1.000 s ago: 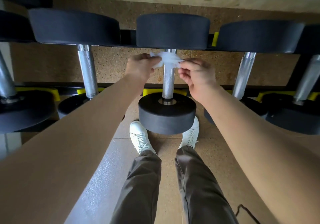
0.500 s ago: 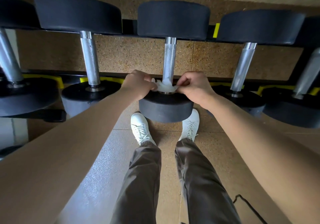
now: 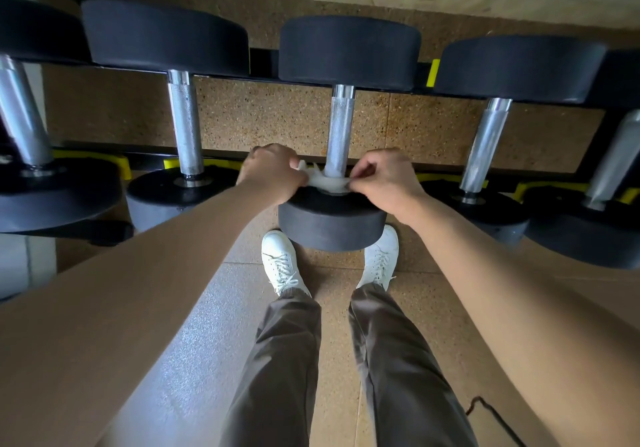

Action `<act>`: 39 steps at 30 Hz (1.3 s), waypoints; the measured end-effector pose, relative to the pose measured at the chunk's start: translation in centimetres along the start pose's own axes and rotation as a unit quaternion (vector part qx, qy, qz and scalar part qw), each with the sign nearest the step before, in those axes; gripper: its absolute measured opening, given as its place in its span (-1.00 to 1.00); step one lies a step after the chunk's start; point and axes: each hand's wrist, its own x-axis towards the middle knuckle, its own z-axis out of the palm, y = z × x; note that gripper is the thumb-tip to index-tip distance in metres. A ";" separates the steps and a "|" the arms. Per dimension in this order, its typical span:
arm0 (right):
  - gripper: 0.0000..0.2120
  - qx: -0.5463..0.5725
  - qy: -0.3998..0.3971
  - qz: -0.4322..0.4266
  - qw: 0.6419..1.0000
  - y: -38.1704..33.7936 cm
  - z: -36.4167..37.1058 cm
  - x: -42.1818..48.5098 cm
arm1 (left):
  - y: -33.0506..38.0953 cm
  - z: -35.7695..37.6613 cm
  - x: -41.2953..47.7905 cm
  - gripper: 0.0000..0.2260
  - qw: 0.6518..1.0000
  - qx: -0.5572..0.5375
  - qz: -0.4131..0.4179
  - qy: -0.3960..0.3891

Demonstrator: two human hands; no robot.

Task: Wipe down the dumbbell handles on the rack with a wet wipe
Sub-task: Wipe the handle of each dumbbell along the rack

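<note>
Left hand (image 3: 273, 169) and right hand (image 3: 384, 175) each pinch an end of the wet wipe (image 3: 323, 180), looped round the centre handle (image 3: 341, 128); it has slid from the handle's 12 o'clock end to 6 o'clock, likely finishing this pass.

We note both forearms bare, stretched forward and converging. Left hand (image 3: 273, 171) knuckles up, curled. Right hand (image 3: 384, 176) curled too, fingers (image 3: 362, 169) pinching. Each hand grips one end of the wet wipe (image 3: 323, 180).

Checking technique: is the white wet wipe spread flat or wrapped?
Wrapped: white wet wipe loops the knurled steel handle; left hand and right hand pinch its ends.
</note>
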 end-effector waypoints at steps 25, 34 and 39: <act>-0.92 0.408 0.185 0.197 0.872 -3.2 -3.8 3.7 | 6.8 -2.4 1.5 -0.88 0.845 -0.520 -0.071 0.103; -0.95 0.465 0.147 0.206 0.849 -3.8 -3.3 3.7 | 5.6 -2.8 2.0 -0.93 0.809 -0.566 -0.141 0.070; -0.81 0.581 0.247 0.268 0.728 0.7 -5.7 3.4 | 4.8 -2.8 2.2 -0.91 0.777 -0.602 -0.167 0.075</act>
